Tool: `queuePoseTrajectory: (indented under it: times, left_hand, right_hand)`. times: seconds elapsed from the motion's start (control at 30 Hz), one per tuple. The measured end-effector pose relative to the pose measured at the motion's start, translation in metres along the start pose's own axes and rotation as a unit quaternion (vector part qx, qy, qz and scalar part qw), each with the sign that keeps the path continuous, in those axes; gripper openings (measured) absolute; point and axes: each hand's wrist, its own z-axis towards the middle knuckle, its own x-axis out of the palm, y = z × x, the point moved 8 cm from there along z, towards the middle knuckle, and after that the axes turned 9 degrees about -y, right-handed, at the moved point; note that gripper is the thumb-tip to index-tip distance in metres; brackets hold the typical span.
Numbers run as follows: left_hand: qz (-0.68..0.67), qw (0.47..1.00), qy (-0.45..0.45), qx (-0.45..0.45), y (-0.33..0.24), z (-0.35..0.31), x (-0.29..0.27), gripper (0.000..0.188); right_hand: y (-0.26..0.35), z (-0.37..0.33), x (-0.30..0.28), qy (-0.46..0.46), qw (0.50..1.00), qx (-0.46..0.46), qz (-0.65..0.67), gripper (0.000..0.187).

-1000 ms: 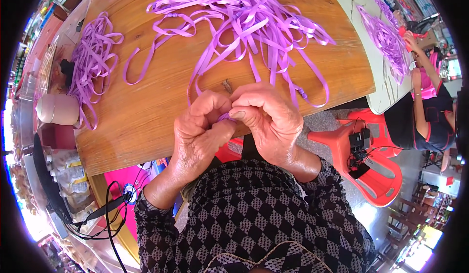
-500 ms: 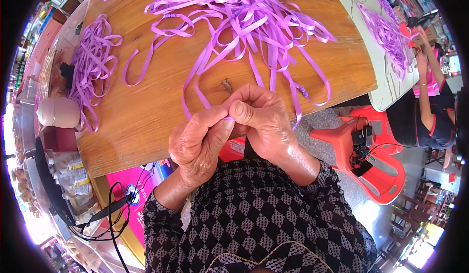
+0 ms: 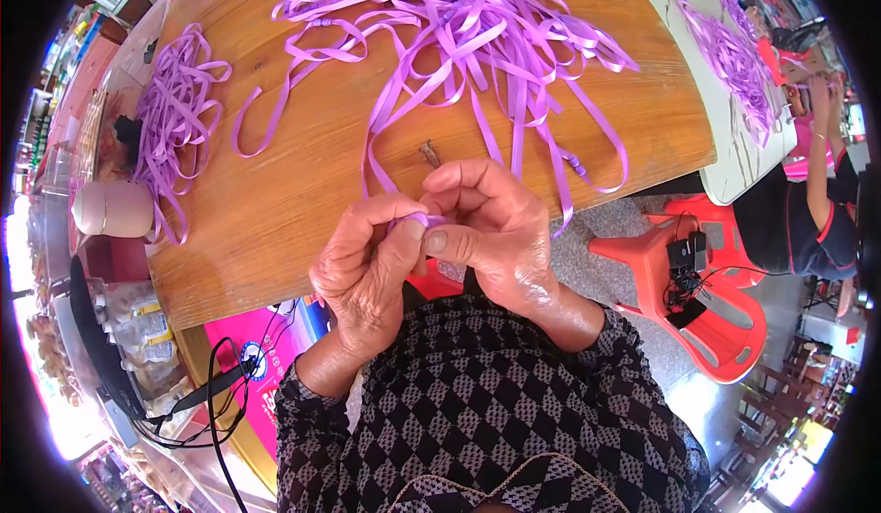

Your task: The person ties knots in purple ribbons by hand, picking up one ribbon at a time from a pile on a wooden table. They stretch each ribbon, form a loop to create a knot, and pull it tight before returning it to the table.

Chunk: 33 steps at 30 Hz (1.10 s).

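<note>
Close together over the table's near edge, both hands work on a narrow purple ribbon [image 3: 428, 220]. My left hand [image 3: 360, 261] pinches it between thumb and index finger. From the other side, my right hand [image 3: 503, 238] presses its thumb near the same spot; its index finger is raised and curled, and the remaining fingertips are partly hidden. Beyond the hands, a large tangled pile of purple ribbons [image 3: 459, 31] covers the far part of the table, with several strands trailing toward me. One loop at the right carries a small darker purple piece [image 3: 573, 162].
Beneath lies a wooden table [image 3: 294, 210]. At left are another ribbon bundle [image 3: 179, 100], a pale rounded object [image 3: 112, 208] and black cables [image 3: 216, 403]. Red stools [image 3: 642, 265] stand right. A co-worker [image 3: 798, 215] reaches beside a white table [image 3: 734, 169] holding ribbons.
My right index finger has lifted away from the pinch, and its thumb has moved lower. More ribbon shows bunched at my left fingertips. The co-worker's arms have shifted slightly.
</note>
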Motion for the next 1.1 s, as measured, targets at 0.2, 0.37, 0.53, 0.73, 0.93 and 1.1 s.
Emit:
queuePoseTrajectory:
  times: [0.2, 0.37, 0.53, 0.73, 0.93, 1.1]
  left_hand:
    - [0.074, 0.997, 0.005, 0.032, -0.008, 0.008, -0.005, 0.005]
    - [0.103, 0.980, 0.068, -0.155, 0.016, 0.018, -0.014, 0.007]
    - [-0.034, 0.944, 0.144, -0.295, 0.039, 0.007, -0.006, 0.012]
    - [-0.152, 0.922, 0.069, -0.350, 0.045, 0.005, -0.002, 0.009]
    - [-0.088, 0.957, 0.022, -0.276, 0.035, 0.011, -0.010, 0.005]
    - [-0.026, 0.988, -0.012, -0.154, 0.015, 0.009, -0.008, 0.003]
  right_hand:
    - [0.012, 0.001, -0.004, -0.019, 0.997, -0.023, -0.077, 0.041]
    - [0.010, 0.003, -0.009, -0.009, 0.996, 0.002, -0.088, 0.039]
    - [0.011, -0.002, -0.003, 0.020, 0.986, -0.023, -0.164, 0.032]
    - [0.009, -0.004, -0.003, 0.060, 0.968, -0.091, -0.224, 0.020]
    - [0.026, -0.011, 0.000, 0.075, 0.950, -0.118, -0.279, 0.018]
    - [0.022, -0.010, -0.005, 0.053, 0.953, -0.082, -0.286, 0.020]
